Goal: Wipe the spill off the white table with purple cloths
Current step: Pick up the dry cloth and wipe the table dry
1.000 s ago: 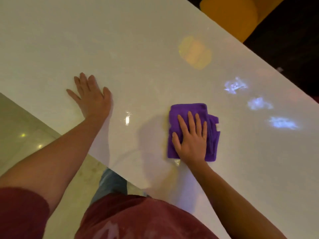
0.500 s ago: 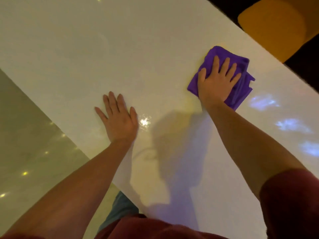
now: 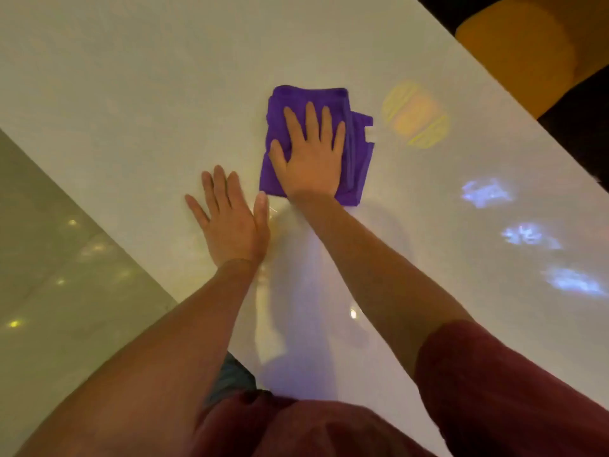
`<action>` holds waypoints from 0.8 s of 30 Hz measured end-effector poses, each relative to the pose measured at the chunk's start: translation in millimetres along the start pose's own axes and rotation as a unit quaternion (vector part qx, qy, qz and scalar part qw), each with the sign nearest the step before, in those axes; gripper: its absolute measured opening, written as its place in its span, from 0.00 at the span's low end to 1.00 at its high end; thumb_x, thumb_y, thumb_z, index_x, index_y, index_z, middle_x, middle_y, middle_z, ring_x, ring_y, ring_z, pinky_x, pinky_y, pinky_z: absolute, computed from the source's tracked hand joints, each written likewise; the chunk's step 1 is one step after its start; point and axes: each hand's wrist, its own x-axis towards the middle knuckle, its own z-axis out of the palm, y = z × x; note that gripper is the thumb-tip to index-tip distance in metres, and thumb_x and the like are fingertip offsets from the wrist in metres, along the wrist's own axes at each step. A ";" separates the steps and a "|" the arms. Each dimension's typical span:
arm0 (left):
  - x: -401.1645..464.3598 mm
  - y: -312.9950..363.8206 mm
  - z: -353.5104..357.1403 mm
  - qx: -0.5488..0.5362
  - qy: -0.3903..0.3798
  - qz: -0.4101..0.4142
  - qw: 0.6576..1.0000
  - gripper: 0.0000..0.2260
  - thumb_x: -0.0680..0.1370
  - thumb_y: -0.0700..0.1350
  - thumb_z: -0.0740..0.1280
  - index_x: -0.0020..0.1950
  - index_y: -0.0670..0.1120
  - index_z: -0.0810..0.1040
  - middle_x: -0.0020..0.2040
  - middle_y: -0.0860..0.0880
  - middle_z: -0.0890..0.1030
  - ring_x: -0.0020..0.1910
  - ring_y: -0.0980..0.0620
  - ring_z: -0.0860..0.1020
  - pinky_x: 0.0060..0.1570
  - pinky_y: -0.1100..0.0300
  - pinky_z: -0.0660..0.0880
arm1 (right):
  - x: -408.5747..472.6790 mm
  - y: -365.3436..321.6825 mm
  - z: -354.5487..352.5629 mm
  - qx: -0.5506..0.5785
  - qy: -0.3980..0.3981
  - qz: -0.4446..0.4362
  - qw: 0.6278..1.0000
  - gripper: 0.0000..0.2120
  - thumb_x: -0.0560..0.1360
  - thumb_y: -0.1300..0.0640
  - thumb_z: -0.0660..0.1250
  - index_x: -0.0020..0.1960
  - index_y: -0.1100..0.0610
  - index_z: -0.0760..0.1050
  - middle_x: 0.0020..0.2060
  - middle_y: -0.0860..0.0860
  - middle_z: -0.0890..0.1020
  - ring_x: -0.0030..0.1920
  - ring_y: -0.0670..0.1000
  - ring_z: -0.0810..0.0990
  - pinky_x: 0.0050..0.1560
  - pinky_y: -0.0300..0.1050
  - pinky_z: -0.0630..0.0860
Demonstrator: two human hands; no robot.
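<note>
A folded purple cloth (image 3: 316,103) is seen lying flat on the white surface (image 3: 131,94), a little beyond the middle of the view. It is pressed down by the right hand (image 3: 311,159), whose palm and straight, slightly spread fingers are laid flat on top of it; the cloth is not gripped or pinched. Purple fabric is left showing beyond the fingertips, to the left of the thumb and along the right side, where loose layered edges are stepped outward.

The left hand (image 3: 230,219) is laid flat and open on the bare surface just beside the cloth's near left corner, with fingers straight and nothing held. Its thumb is placed close to the right wrist; whether they touch cannot be told.

A yellowish round patch of reflected light (image 3: 415,115) is seen on the glossy surface just to the right of the cloth, and three bluish patches of light (image 3: 524,234) are spread further right. No liquid can be made out clearly. No containers are shown.

A yellow chair (image 3: 517,47) is partly seen past the far edge of the surface. A pale glossy floor (image 3: 49,291) is visible at the left, and dark red sleeves (image 3: 494,384) are worn on the arms.
</note>
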 end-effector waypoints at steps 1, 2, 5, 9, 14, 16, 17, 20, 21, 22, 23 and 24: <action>-1.3 0.7 -1.8 -0.014 -0.002 -0.002 1.000 0.33 0.84 0.61 0.47 0.80 0.39 0.63 0.82 0.40 0.59 0.83 0.41 0.53 0.78 0.33 0.45 | -32.2 9.4 -1.3 0.013 0.013 0.000 1.000 0.30 0.82 0.40 0.55 0.81 0.49 0.69 0.80 0.58 0.69 0.82 0.64 0.62 0.82 0.66 0.51; -3.1 2.2 -3.6 -0.027 -0.001 -0.002 1.000 0.34 0.83 0.63 0.47 0.80 0.39 0.62 0.82 0.40 0.59 0.83 0.41 0.52 0.79 0.34 0.44 | -66.2 21.1 -2.5 0.021 0.024 0.003 0.999 0.29 0.82 0.40 0.57 0.81 0.49 0.69 0.80 0.58 0.69 0.82 0.64 0.63 0.82 0.66 0.52; -6.4 2.7 -4.5 -0.035 0.014 0.002 0.999 0.36 0.83 0.64 0.47 0.80 0.38 0.60 0.82 0.39 0.59 0.83 0.40 0.52 0.79 0.35 0.43 | -172.8 61.1 -13.8 0.028 0.002 0.031 0.999 0.30 0.83 0.40 0.60 0.82 0.48 0.66 0.82 0.55 0.65 0.84 0.62 0.58 0.83 0.65 0.51; -9.8 4.6 1.6 -0.025 0.026 0.001 0.999 0.36 0.84 0.63 0.45 0.80 0.36 0.58 0.82 0.37 0.59 0.83 0.38 0.52 0.77 0.31 0.45 | -302.9 127.6 -31.6 0.006 -0.015 0.102 0.995 0.30 0.82 0.39 0.61 0.82 0.46 0.66 0.83 0.53 0.64 0.84 0.60 0.58 0.83 0.65 0.53; -20.5 8.2 2.0 -0.049 0.052 0.018 0.997 0.28 0.85 0.57 0.49 0.79 0.40 0.61 0.83 0.39 0.57 0.83 0.39 0.51 0.77 0.31 0.47 | -393.5 214.1 -52.7 -0.049 -0.012 0.228 0.972 0.30 0.81 0.37 0.58 0.79 0.47 0.70 0.80 0.54 0.70 0.81 0.62 0.66 0.79 0.67 0.61; -38.0 24.0 -8.2 -0.142 0.076 -0.020 0.987 0.26 0.84 0.55 0.52 0.79 0.43 0.64 0.83 0.43 0.58 0.83 0.43 0.53 0.79 0.39 0.50 | -405.7 241.7 -61.9 -0.061 -0.010 0.278 0.959 0.28 0.81 0.38 0.58 0.77 0.49 0.73 0.77 0.57 0.74 0.76 0.65 0.70 0.74 0.67 0.68; -53.5 34.9 -15.7 -0.200 0.089 -0.018 0.976 0.24 0.84 0.52 0.54 0.78 0.43 0.66 0.82 0.43 0.60 0.82 0.44 0.56 0.79 0.45 0.53 | -406.2 251.3 -66.8 -0.059 -0.014 0.297 0.953 0.26 0.82 0.41 0.59 0.75 0.51 0.74 0.74 0.58 0.76 0.73 0.66 0.72 0.69 0.67 0.71; -119.6 66.8 -40.7 -0.352 0.061 0.057 0.932 0.18 0.82 0.43 0.62 0.72 0.41 0.73 0.77 0.42 0.68 0.77 0.47 0.66 0.73 0.64 0.61 | -387.3 272.5 -82.5 -0.017 -0.026 0.350 0.936 0.18 0.81 0.56 0.65 0.70 0.57 0.75 0.65 0.64 0.78 0.65 0.69 0.75 0.61 0.68 0.73; -143.0 74.2 -48.9 -0.371 0.028 0.084 0.925 0.16 0.82 0.42 0.63 0.69 0.42 0.75 0.74 0.42 0.70 0.75 0.48 0.68 0.71 0.66 0.63 | -377.7 277.8 -89.6 0.009 -0.026 0.366 0.930 0.17 0.81 0.59 0.64 0.70 0.58 0.75 0.64 0.65 0.78 0.64 0.69 0.74 0.61 0.67 0.74; -163.4 78.6 -56.4 -0.376 0.002 0.103 0.921 0.14 0.81 0.41 0.63 0.67 0.43 0.77 0.72 0.44 0.72 0.73 0.48 0.71 0.70 0.64 0.65 | -367.6 279.1 -98.1 0.037 -0.019 0.375 0.926 0.18 0.81 0.61 0.63 0.70 0.58 0.74 0.63 0.65 0.78 0.63 0.69 0.74 0.61 0.66 0.74; -178.8 79.1 -61.2 -0.378 -0.018 0.112 0.919 0.13 0.82 0.41 0.63 0.65 0.45 0.78 0.69 0.45 0.75 0.70 0.48 0.73 0.71 0.60 0.67 | -357.4 274.8 -107.5 0.069 -0.008 0.375 0.925 0.19 0.81 0.61 0.63 0.72 0.57 0.74 0.64 0.64 0.78 0.64 0.68 0.74 0.60 0.63 0.74; -187.5 77.2 -64.1 -0.376 -0.042 0.106 0.919 0.11 0.82 0.41 0.64 0.63 0.46 0.79 0.66 0.47 0.77 0.68 0.49 0.75 0.71 0.54 0.70 | -345.9 264.0 -117.3 0.106 0.003 0.361 0.927 0.20 0.81 0.60 0.65 0.73 0.56 0.73 0.65 0.62 0.78 0.65 0.66 0.75 0.60 0.61 0.75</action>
